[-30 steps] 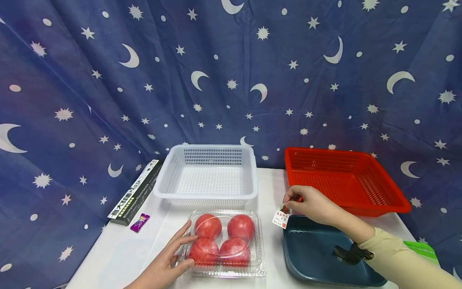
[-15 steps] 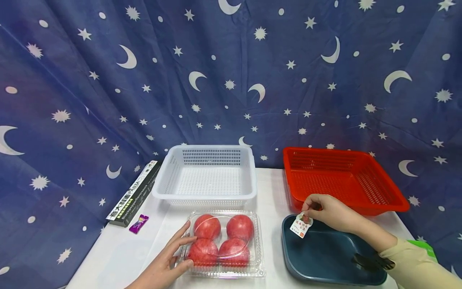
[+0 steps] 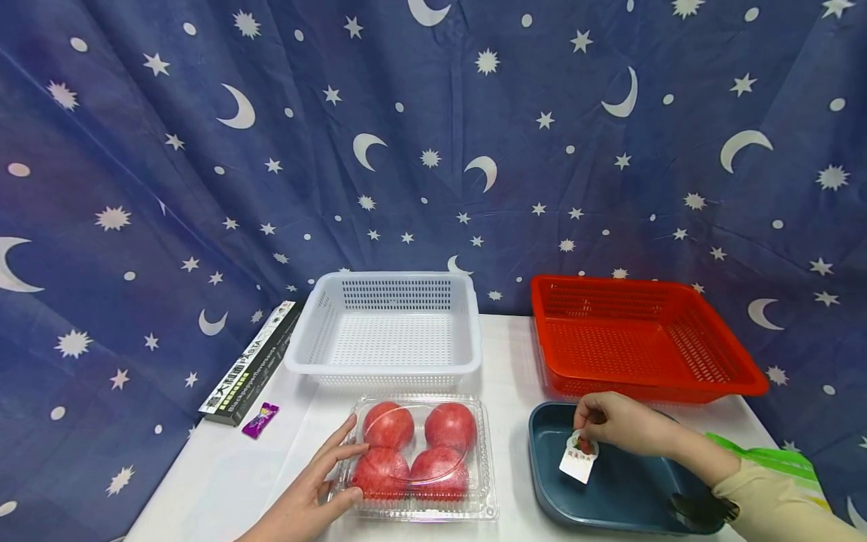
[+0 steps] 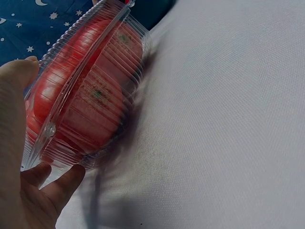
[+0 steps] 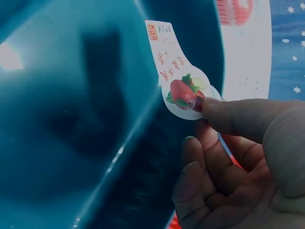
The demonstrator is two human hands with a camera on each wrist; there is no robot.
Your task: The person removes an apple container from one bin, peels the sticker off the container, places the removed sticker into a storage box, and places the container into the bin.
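From the head camera we look forward and down across the white table (image 3: pixel 511 354) to the starry curtain (image 3: pixel 433 150), far enough back to take in both the left hand (image 3: pixel 305 493) and the right hand (image 3: pixel 619 423). The left wrist puts us close beside the clear box (image 4: pixel 82 71), facing its side with the picture tilted. The right wrist holds us close over the blue tray (image 5: pixel 52 81), looking down past a card (image 5: pixel 178 78). Head and left wrist share the box; head and right wrist, tray and card
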